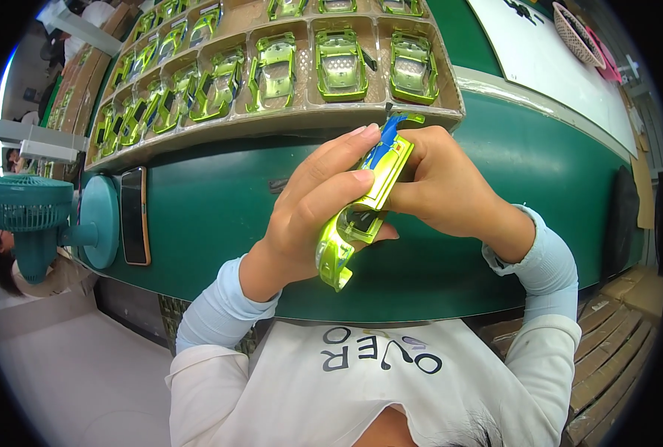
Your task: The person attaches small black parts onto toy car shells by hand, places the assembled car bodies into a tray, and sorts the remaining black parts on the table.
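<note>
A shiny lime-green toy car body shell (382, 176) with a blue decoration is held between both hands above the green table. My left hand (305, 197) grips it from the left, fingers laid along its side. On the other side, my right hand (443, 179) is closed around the shell's far part, its thumb pressed near the middle. The shell is tilted, its curved end pointing down toward me. Beyond the hands stands a cardboard tray (316, 118) whose compartments hold several similar green car shells (342, 65). A small dark piece (278, 185) lies on the table by my left hand.
A teal desk fan (30, 197) and a phone (133, 216) with an orange edge are at the left. A white board (562, 67) lies at the far right, with a woven basket (574, 33) on it. Another person (30, 283) is at the left edge. Wooden slats (607, 357) show at lower right.
</note>
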### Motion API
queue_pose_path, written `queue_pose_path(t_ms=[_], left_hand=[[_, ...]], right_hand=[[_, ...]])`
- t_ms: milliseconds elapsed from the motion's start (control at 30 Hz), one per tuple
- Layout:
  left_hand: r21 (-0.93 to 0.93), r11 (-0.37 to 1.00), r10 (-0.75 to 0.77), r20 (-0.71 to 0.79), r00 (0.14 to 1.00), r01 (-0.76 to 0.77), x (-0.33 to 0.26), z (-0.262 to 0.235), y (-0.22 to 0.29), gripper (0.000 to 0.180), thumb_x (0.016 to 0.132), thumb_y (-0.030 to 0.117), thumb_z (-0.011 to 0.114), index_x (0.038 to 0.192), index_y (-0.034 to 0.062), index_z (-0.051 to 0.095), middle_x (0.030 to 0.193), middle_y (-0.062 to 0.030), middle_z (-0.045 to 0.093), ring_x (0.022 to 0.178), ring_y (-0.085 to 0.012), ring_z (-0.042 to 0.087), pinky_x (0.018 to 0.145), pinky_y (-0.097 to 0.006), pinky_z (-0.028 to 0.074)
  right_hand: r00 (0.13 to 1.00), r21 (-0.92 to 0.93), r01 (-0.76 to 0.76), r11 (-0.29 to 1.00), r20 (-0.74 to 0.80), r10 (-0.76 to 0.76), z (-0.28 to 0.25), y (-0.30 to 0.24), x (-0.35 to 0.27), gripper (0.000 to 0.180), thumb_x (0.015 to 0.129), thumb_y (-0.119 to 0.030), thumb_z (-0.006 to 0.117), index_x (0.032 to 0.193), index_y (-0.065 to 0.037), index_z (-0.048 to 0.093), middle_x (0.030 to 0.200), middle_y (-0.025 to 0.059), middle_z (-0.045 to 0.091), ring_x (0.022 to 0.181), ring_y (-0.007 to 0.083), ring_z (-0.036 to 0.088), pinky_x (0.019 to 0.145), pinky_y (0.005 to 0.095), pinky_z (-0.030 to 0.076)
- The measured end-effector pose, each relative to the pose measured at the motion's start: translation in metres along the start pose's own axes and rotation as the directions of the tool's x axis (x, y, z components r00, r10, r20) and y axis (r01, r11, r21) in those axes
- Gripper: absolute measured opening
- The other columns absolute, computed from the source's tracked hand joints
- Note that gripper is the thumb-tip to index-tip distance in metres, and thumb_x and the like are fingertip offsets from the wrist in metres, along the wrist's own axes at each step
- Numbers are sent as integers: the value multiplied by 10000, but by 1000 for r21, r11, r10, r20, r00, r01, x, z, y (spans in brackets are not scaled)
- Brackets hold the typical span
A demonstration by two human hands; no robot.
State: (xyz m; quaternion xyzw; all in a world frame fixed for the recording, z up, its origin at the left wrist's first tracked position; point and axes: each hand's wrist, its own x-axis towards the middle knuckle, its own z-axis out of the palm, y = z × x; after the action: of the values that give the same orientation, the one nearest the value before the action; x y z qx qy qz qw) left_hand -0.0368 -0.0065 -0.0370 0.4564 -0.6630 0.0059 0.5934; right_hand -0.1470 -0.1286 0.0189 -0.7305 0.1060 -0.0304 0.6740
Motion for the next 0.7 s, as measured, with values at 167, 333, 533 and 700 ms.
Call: queue_pose_path(t_ms=[167, 333, 533, 700], left_hand=[[-15, 999, -49, -70, 996, 48, -1, -2, 1, 610, 610, 120, 770, 1096, 36, 411, 1135, -302, 472, 1027, -388, 517, 828, -409, 457], [-74, 996, -56, -62, 996, 51, 2, -14, -3, 673, 653, 133, 751, 1172, 60, 330, 1202, -312, 397, 1070, -369, 490, 842, -392, 464], [-240, 957, -179, -41, 983, 164, -1, -18, -1, 737, 608, 178, 783, 1174, 30, 335, 1205, -283, 415, 1088, -316, 486, 864, -352, 451], [-363, 824, -455, 35, 890, 435, -2, -10, 7, 800, 586, 153, 802, 1212, 30, 319, 1184, -169, 462, 1064, -219, 496, 879, -315, 429]], right_hand=[[981, -170, 170, 971, -59, -182, 5, 8, -6, 111, 721, -78, 639, 792, 6, 625, 670, 81, 594, 587, 151, 570, 553, 268, 452], [843, -470, 508, 722, 100, -529, -1, 9, -6, 172, 701, -107, 641, 860, -41, 634, 873, 67, 546, 760, 220, 508, 653, 329, 419], [745, -489, 651, 581, 264, -612, -4, 14, 0, 273, 647, -63, 667, 915, -69, 617, 868, 49, 541, 850, 241, 480, 747, 351, 395], [722, -559, 623, 548, 141, -677, 4, 23, -3, 231, 617, -8, 663, 833, -55, 595, 749, 51, 543, 733, 242, 511, 602, 319, 429]])
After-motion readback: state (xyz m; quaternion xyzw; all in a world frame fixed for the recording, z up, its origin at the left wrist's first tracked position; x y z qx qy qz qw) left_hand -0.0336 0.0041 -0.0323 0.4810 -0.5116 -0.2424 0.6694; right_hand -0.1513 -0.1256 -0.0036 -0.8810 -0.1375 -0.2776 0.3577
